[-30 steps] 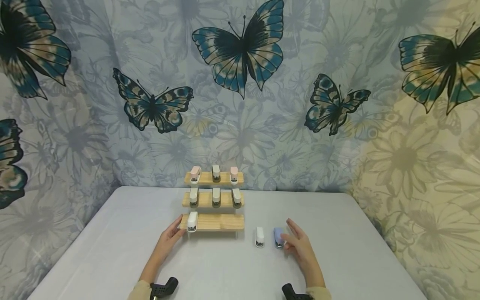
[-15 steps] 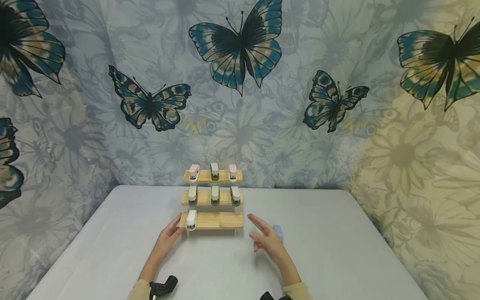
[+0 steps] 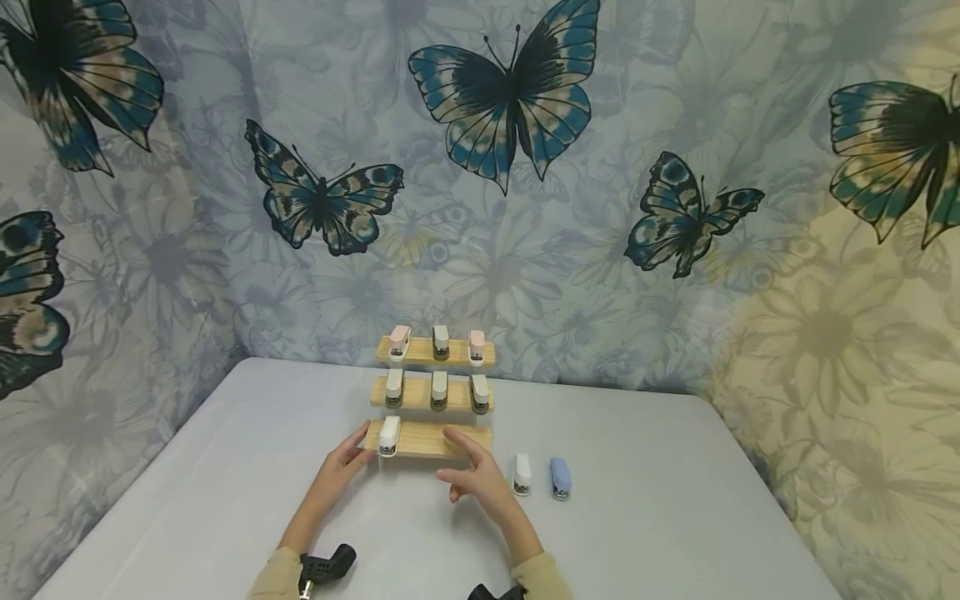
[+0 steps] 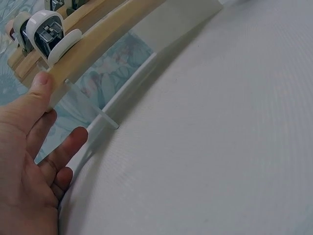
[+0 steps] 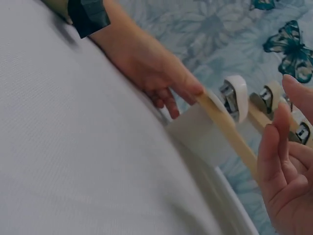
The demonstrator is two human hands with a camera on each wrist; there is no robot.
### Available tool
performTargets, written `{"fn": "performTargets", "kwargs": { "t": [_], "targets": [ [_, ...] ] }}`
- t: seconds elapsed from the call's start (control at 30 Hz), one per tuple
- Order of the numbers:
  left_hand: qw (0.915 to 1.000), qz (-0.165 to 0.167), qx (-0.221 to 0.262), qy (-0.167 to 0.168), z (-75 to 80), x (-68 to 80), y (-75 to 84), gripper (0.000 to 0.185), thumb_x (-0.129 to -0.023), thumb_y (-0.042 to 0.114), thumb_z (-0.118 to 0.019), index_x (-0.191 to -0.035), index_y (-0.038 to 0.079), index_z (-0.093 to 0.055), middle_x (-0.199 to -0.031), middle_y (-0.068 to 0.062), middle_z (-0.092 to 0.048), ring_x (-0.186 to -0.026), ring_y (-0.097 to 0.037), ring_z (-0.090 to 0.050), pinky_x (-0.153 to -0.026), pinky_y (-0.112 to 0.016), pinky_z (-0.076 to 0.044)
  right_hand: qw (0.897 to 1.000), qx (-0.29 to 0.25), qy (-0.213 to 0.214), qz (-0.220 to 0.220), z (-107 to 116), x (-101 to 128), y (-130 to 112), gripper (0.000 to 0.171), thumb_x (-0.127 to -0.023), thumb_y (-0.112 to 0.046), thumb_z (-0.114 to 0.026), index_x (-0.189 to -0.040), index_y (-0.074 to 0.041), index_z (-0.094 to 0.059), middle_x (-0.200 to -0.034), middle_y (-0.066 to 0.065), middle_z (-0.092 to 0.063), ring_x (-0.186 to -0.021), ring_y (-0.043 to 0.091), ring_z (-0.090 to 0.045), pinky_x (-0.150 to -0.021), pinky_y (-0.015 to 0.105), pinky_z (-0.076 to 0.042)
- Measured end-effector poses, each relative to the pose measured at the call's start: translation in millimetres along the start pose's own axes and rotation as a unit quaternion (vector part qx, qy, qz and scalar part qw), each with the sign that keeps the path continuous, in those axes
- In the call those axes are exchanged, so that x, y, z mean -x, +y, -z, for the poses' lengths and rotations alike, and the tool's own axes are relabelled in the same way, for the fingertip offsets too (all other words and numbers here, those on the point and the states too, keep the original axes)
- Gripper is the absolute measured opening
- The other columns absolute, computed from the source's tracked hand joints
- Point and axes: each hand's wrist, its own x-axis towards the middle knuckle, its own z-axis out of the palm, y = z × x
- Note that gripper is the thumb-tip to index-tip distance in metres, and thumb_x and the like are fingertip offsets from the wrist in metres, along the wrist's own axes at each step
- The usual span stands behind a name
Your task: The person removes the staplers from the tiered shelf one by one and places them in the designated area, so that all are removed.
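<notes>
Nearest the camera, just two sleeves poking in over the grey desk (image 3: 225, 500). Left hand (image 3: 347, 463) out flat-ish, fingers relaxed, thumb tip pressed on the left end of the wooden rack's (image 3: 427, 440) bottom step, gripping nothing. Right hand (image 3: 475, 477) hovering in front of that same step, fingers loose and spread, holding nothing. White stapler (image 3: 388, 435) parked on the bottom step right by the left thumb. Off to the right on the desk, small white stapler (image 3: 522, 474) and blue stapler (image 3: 560, 477) side by side. Further back, three staplers each on the middle and top steps, then butterfly curtain (image 3: 495, 108).
</notes>
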Motion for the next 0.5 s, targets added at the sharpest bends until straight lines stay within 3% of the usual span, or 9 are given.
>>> {"fn": "performTargets", "kwargs": {
  "t": [0.13, 0.23, 0.5],
  "targets": [
    [1.0, -0.004, -0.001, -0.006, -0.5, -2.8, 2.3, 0.049, -0.074, 0.035, -0.051, -0.119, 0.024, -0.035, -0.118, 0.005, -0.036, -0.084, -0.013, -0.047, -0.073, -0.026, -0.04, 1.0, -0.007, -0.014, -0.026, -11.1, -14.5, 1.1, 0.07, -0.068, -0.012, -0.061, -0.126, -0.014, -0.021, -0.128, 0.005, -0.018, -0.054, 0.02, -0.054, -0.052, 0.035, -0.046],
    [1.0, -0.006, 0.002, -0.007, -0.7, -2.9, 2.2, 0.049, -0.074, 0.034, -0.051, -0.119, 0.024, -0.035, -0.118, 0.004, -0.036, -0.084, -0.013, -0.047, -0.073, -0.026, -0.04, 0.997, -0.046, -0.031, -0.045, -21.5, -23.3, -5.9, 0.075, -0.067, -0.003, -0.061, -0.126, -0.008, -0.015, -0.129, 0.011, -0.011, -0.062, 0.028, -0.054, -0.057, 0.037, -0.046],
    [0.9999, -0.008, 0.006, -0.007, -0.5, -0.4, -1.4, 0.049, -0.074, 0.033, -0.052, -0.119, 0.023, -0.036, -0.118, 0.003, -0.035, -0.084, -0.014, -0.048, -0.073, -0.026, -0.04, 0.993, -0.072, -0.04, -0.09, -41.2, -34.7, -27.2, 0.078, -0.068, -0.006, -0.061, -0.126, -0.004, -0.01, -0.129, 0.013, -0.008, -0.067, 0.028, -0.054, -0.061, 0.036, -0.045]
  ]
}}
